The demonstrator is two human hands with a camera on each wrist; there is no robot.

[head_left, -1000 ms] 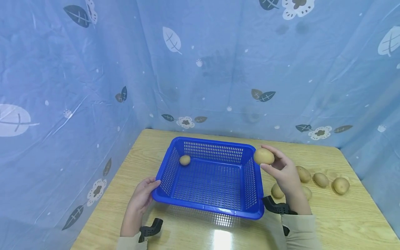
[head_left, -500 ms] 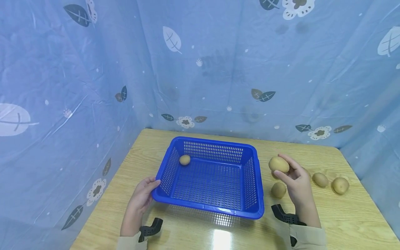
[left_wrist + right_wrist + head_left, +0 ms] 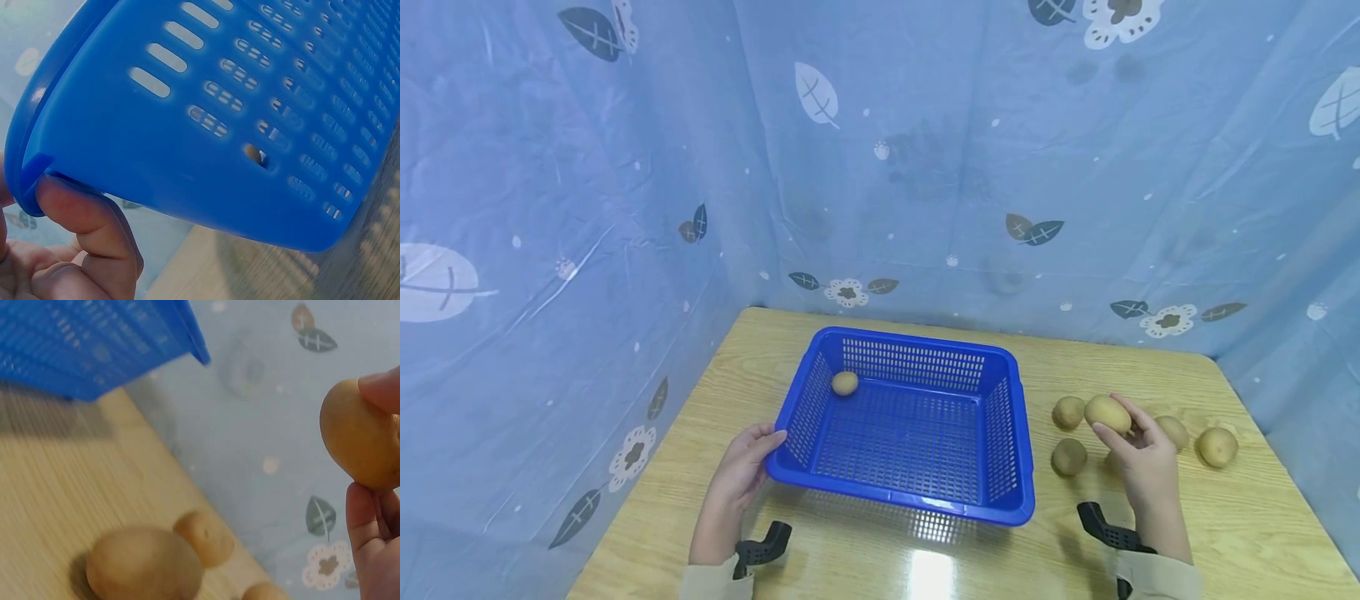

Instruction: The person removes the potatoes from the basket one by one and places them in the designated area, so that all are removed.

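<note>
A blue plastic basket (image 3: 898, 499) with slotted walls stands on the table, one potato (image 3: 845, 383) lying in its far left corner. My left hand (image 3: 741, 467) grips the basket's rim at the near left corner; in the left wrist view its fingers (image 3: 81, 209) curl against the rim. Right of the basket, my right hand (image 3: 1152, 475) holds a potato (image 3: 1107, 414) between thumb and fingers, raised above the table. Around and below that hand lie loose potatoes, among them one at the back (image 3: 1068, 412) and one nearer me (image 3: 1069, 457). Another is partly hidden behind the hand.
Two more potatoes (image 3: 1217, 447) lie farther right, the nearer one partly covered by my hand. The wooden table (image 3: 1240, 533) meets a blue patterned curtain (image 3: 925, 208) at its back and sides. Black camera mounts sit on both wrists.
My right hand has moved right and toward me, away from the basket's right rim, still holding the potato. The left hand and basket have stayed in place.
</note>
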